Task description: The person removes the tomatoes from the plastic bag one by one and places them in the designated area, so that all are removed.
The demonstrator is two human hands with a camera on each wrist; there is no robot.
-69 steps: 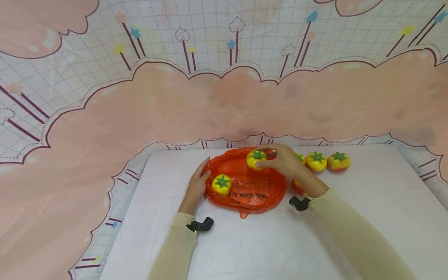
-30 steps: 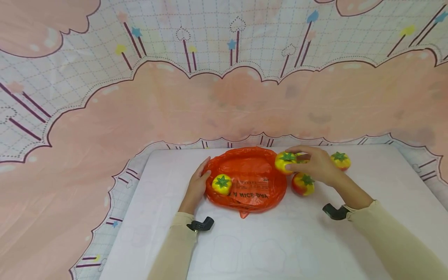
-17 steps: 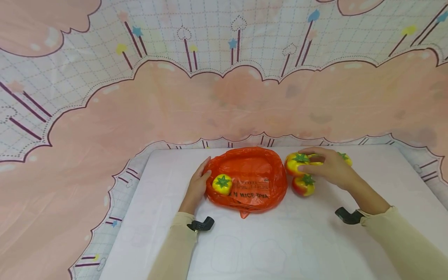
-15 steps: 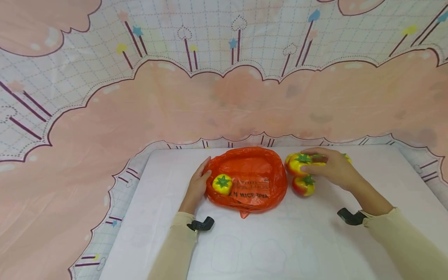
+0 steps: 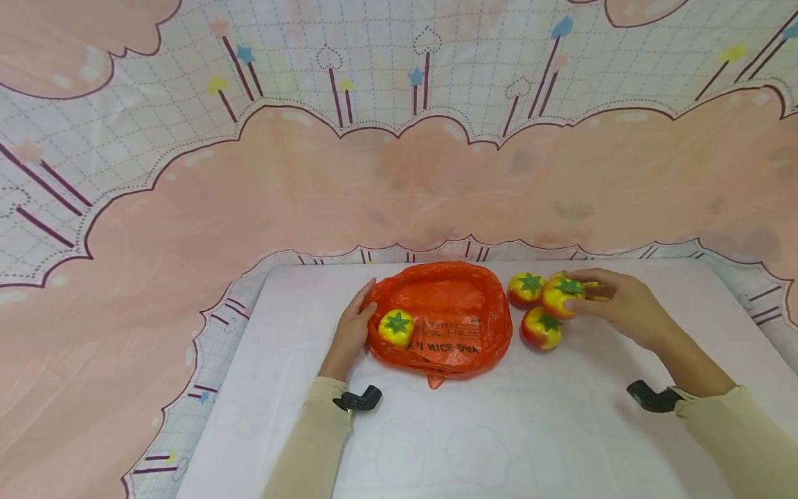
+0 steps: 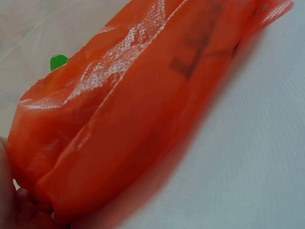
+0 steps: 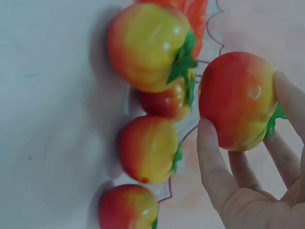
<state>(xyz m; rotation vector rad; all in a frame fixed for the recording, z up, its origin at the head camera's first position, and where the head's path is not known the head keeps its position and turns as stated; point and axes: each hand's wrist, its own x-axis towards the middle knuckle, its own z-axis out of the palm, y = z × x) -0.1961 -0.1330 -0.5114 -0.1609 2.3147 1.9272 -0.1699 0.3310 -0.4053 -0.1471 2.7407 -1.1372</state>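
Observation:
A red plastic bag [image 5: 445, 305] lies spread with its mouth up and printed lettering inside. One yellow tomato with a green star-shaped top, the bagged tomato [image 5: 395, 328], sits in its left part. My left hand [image 5: 352, 329] holds the bag's left rim, thumb inside; the left wrist view shows the bag's side [image 6: 119, 129] close up. In my right hand [image 5: 630, 308] is a red-yellow tomato [image 7: 238, 100], gripped by thumb and fingers and raised off the table. Just left of it rest a rear tomato [image 5: 526, 288] and a front tomato [image 5: 541, 328].
Further tomatoes stand partly hidden behind the right hand in the head view; the right wrist view shows them in a row, among them a middle tomato [image 7: 150, 150] and a lower tomato [image 7: 128, 207]. The white table [image 5: 436, 443] meets a patterned cloth [image 5: 399, 187] at the back.
My right hand has carried its tomato from over the bag to the right, above the other tomatoes. The left hand and the bag have stayed in place.

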